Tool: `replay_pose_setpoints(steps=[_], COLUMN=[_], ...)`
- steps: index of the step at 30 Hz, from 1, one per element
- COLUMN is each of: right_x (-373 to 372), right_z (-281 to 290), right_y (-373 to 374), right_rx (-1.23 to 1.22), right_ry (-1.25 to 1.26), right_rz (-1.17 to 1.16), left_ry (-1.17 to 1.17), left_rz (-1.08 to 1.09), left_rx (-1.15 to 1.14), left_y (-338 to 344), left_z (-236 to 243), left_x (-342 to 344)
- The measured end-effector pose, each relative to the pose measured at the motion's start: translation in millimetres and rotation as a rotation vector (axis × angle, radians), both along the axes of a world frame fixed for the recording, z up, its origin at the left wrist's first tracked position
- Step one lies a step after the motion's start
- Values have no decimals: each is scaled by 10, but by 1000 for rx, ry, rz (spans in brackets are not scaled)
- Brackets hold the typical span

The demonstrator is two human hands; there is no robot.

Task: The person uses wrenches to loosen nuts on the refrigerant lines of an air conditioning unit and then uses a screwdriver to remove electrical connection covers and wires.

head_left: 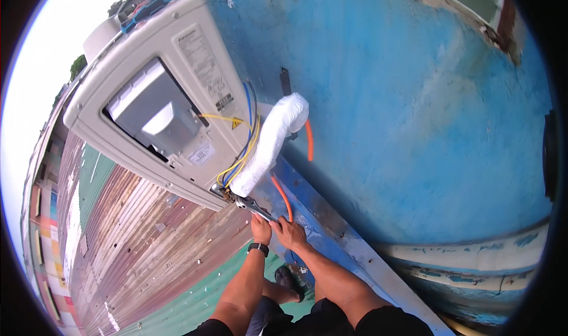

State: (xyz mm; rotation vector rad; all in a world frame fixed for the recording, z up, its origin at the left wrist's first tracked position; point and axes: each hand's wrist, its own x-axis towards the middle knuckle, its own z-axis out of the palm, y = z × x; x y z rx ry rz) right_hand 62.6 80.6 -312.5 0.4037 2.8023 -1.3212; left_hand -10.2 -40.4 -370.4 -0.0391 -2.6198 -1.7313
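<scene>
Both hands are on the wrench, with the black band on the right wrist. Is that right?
Wrong wrist: the head view shows the black band worn above the left hand, not the right hand. Both are on the wrench.

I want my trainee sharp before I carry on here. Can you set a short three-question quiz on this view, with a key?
1. True or false: the left grip and the right grip are both at the wrench.
2. What colour is the thick wrapped pipe: (a) green, (b) white, (c) orange?
3. The dark wristband sits just below which grip?

Key: 1. True. 2. (b), white. 3. The left grip.
</scene>
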Motion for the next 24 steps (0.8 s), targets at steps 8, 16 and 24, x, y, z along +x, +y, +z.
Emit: replay_pose_setpoints(steps=[8,16,24], right_x=[925,2461,3140], right_z=[484,897,1521], right_y=[364,817,992], right_rx=[6,144,224], right_ry=[-297,-563,-755], right_rz=[-79,-220,-361], left_ry=[-367,-605,-669], left_rz=[71,258,282], left_rx=[119,485,534], left_y=[-79,236,144], left_z=[191,781,709], left_x=[-45,82,117])
